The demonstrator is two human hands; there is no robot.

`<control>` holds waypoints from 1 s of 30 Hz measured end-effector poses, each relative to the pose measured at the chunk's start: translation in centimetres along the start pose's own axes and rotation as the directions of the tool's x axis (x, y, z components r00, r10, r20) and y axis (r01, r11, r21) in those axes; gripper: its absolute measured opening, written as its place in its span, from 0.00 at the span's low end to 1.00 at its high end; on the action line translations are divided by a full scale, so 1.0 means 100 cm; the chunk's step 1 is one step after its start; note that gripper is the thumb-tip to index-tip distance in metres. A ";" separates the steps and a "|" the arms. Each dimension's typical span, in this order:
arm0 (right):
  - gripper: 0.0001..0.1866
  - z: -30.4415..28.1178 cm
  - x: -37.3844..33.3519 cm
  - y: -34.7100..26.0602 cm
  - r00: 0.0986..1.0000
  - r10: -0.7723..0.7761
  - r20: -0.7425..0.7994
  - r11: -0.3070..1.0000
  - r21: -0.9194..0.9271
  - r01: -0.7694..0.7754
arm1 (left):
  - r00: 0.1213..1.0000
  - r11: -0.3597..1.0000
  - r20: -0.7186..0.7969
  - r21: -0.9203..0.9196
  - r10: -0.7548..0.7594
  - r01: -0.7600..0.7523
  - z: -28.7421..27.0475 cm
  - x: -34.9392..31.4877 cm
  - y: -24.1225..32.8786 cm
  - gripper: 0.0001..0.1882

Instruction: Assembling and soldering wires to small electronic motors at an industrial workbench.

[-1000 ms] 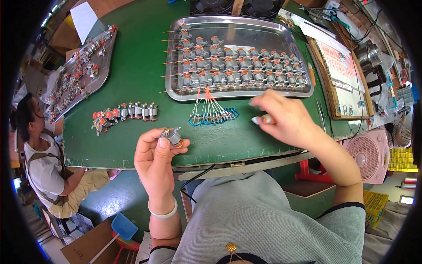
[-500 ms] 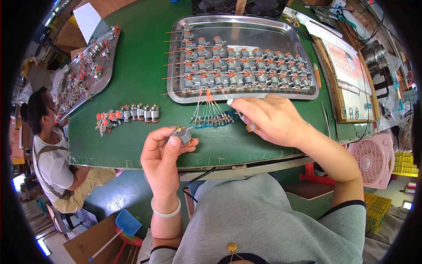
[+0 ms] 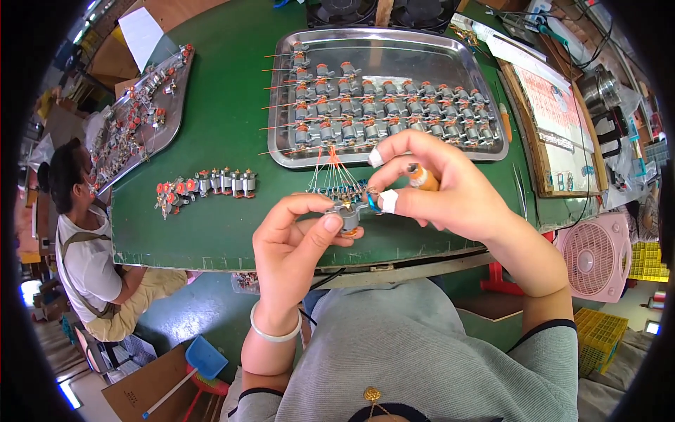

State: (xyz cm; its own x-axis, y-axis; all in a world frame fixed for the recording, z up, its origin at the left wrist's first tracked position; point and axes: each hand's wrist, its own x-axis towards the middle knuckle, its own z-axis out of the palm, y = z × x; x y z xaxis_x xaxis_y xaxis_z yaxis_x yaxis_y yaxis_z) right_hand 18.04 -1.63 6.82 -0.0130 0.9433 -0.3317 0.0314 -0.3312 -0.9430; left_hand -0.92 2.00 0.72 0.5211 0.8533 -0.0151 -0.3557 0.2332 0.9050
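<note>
My left hand [image 3: 299, 235] pinches a small grey motor [image 3: 349, 219] between thumb and fingers, its metal tab and copper-coloured end showing. Close beside it is my right hand [image 3: 450, 186], with white tape on the thumb and a fingertip. Curled in that palm is an orange-handled tool [image 3: 422, 177], its working end hidden. A small blue part [image 3: 373, 202] with thin wire sits at the right thumb, touching or nearly touching the motor; its exact hold is unclear. Behind the hands, several blue parts with thin leads [image 3: 336, 172] fan out from the tray's near edge.
A metal tray [image 3: 394, 39] holds rows of grey motors with orange wires. More motors [image 3: 225, 181] stand in a line at left, near another loaded tray [image 3: 181, 88]. A framed board [image 3: 540, 162] lies at right. Fans [image 3: 344, 10] stand behind; a person [image 3: 88, 246] sits at left.
My left hand has brought the motor rightward and slightly upward. My right hand has turned and moved off the fanned leads to the motor, with a blue part now at its thumb.
</note>
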 end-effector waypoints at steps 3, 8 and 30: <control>0.22 0.000 0.002 0.004 0.999 0.031 0.026 0.998 0.053 -0.032 | 1.000 0.999 0.025 0.051 0.012 -0.013 0.004 0.004 -0.001 0.09; 0.20 0.001 0.002 0.001 0.992 0.041 0.118 0.998 0.046 -0.046 | 0.998 0.998 0.029 -0.033 -0.060 0.061 0.008 0.005 0.004 0.08; 0.14 0.014 -0.003 0.030 0.944 -0.318 -0.084 0.947 0.028 0.321 | 0.999 0.999 -0.013 0.011 -0.043 0.044 0.013 0.004 0.010 0.10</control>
State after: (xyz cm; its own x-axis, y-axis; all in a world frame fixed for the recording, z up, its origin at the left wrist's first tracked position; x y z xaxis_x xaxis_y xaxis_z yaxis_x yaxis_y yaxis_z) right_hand 16.72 -2.97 4.11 0.0615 0.9980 -0.0110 -0.0021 -0.0109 -0.9999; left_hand -0.04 1.93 2.16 0.5257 0.8485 -0.0600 -0.3243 0.2651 0.9080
